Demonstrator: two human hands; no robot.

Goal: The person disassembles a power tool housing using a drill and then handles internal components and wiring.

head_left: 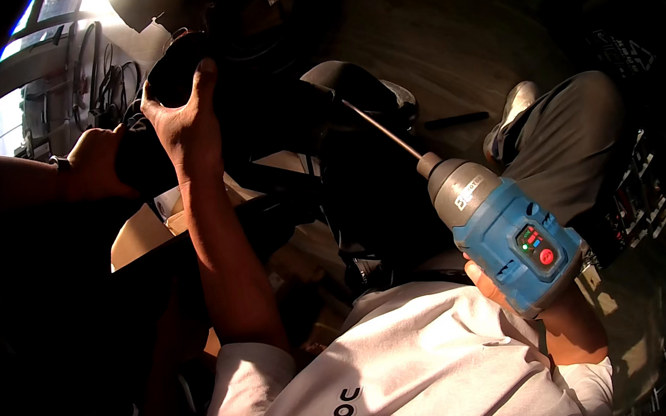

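Observation:
My left hand [184, 114] reaches up and grips the edge of a bulky black object [255, 102] at the upper left. My right hand [485, 277] is closed on a blue and grey cordless drill [508, 233], and the tool's body mostly hides the hand. The drill's long thin bit [382, 132] points up and left, its tip close to the black object. Another person's hand [94, 161], with a band on the wrist, holds the same black object from the left.
My grey trouser leg [579, 131] and a light shoe [514, 101] lie at the right over a wooden floor [445, 39]. Cables [101, 78] hang at the upper left near a bright window. Pale cardboard pieces [143, 234] lie below the black object. Dark clutter fills the right edge.

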